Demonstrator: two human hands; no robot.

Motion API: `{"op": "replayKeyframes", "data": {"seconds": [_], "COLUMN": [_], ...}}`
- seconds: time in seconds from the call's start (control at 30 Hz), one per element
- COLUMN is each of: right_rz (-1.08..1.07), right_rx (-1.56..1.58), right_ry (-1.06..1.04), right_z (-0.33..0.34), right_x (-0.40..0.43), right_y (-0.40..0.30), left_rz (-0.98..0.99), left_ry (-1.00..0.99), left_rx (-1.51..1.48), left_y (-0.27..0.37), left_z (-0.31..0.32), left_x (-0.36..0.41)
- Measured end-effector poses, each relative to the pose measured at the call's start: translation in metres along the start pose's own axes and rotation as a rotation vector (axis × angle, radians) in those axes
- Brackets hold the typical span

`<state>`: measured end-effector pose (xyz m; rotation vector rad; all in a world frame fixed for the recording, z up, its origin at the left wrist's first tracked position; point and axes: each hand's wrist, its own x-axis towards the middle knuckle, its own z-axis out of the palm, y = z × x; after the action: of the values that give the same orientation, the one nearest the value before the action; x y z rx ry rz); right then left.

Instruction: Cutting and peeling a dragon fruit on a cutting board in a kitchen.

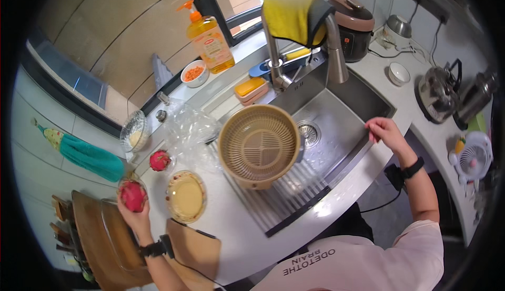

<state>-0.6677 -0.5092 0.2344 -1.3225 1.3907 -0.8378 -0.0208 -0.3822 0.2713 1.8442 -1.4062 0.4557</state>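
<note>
At the far left of the counter, my left hand [134, 217] grips a pink dragon fruit [133, 196] from below. A second dragon fruit [159, 160] lies on the counter beside a crumpled clear plastic bag [191, 123]. Between my left hand and the sink sits a pale yellow plate [186, 197] with a patterned rim. My right hand [382, 132] hovers by the sink's right front edge, fingers curled and seemingly with nothing in them. A brown strainer basket [260, 147] stands on a roll-up drying rack [284, 196] laid over the left part of the steel sink [335, 113].
A yellow cloth [292, 14] drapes over the faucet [337, 64]. Along the window ledge stand a soap bottle [211, 44], a bowl of orange bits [194, 74] and a glass bowl [135, 133]. A rice cooker [351, 30], kettle [438, 93] and small fan [471, 156] occupy the right. Cutting boards [193, 247] lie lower left.
</note>
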Motion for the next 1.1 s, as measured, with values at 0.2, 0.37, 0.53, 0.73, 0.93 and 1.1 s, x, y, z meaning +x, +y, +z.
{"op": "replayKeyframes", "data": {"seconds": [0.2, 0.37, 0.53, 0.73, 0.93, 1.1], "right_rz": [-0.234, -0.611, -1.19, -1.049, -1.076, -1.239], "right_rx": [-0.018, -0.345, -0.607, -0.473, -0.589, -0.387], "right_ry": [-0.14, -0.281, -0.341, -0.647, -0.601, -0.635], "right_z": [-0.076, -0.068, -0.022, 0.032, 0.074, 0.075], "right_x": [0.146, 0.228, 0.302, 0.349, 0.399, 0.38], "right_y": [0.006, -0.023, -0.024, 0.003, 0.057, 0.05], "left_rz": [-0.338, -0.423, -0.597, -1.157, -1.328, -1.366], "left_ry": [-0.127, -0.378, -0.542, -0.646, -0.668, -0.67], "left_rx": [-0.46, -0.651, -1.099, -1.46, -1.532, -1.462], "left_y": [0.235, 0.356, 0.426, 0.47, 0.477, 0.474], "left_z": [-0.014, 0.056, 0.153, 0.25, 0.299, 0.312], "left_x": [-0.058, -0.109, -0.136, -0.137, -0.134, -0.121]}}
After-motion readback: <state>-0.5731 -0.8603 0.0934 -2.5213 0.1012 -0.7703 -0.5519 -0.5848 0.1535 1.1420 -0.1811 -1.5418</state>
